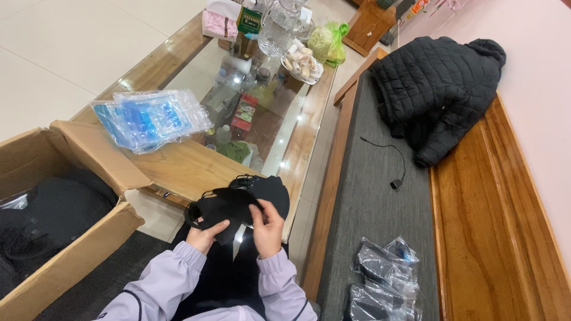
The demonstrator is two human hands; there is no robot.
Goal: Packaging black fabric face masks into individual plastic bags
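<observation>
Near the bottom centre, over the person's lap, both hands hold a black mask (229, 205). The left hand (205, 235) grips its lower left edge, fingers curled under the fabric and thumb on top. The right hand (269, 229) pinches the right side, fingers bent upward against the cloth. Both wrists come out of pale lilac sleeves (172, 279), forearms angled inward so the hands nearly meet. A second black piece (270, 190) lies just behind the mask, at the table's near edge.

To the left, an open cardboard box (89, 172) stands with its flaps spread; dark goods in clear wrap (53, 214) fill it. On the wooden table (184, 163), beside the box flap, sits a stack of clear plastic packets with blue contents (148, 119). Under the glass top, bottles and a red-labelled pack (244, 113) lie on a lower shelf. At the far end stand a pink tissue box (220, 24), a green carton (250, 21), a glass jug (276, 30), a plate of wrapped snacks (300, 62) and a green bag (333, 41).

On the right, a grey bench cushion (369, 196) carries a black quilted jacket (437, 89), a thin black cable (392, 160), and, near the bottom, clear bags with dark contents (383, 279).
</observation>
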